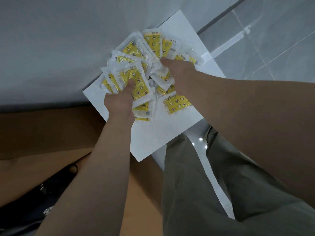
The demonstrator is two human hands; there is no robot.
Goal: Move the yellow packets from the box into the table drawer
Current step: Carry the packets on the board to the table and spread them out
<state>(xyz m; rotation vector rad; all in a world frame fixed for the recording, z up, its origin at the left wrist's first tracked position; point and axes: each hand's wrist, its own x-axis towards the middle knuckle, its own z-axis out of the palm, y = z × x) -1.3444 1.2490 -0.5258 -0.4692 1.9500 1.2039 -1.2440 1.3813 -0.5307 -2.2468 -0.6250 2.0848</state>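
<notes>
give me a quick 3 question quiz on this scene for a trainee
1. True or false: the left hand and the right hand each grip a bunch of yellow packets.
2. The hands are held over: A) the open drawer B) a sink C) a stove.
3. Fill in: the inside of the drawer is coloured ____.
Key: 1 true; 2 A; 3 white.
</notes>
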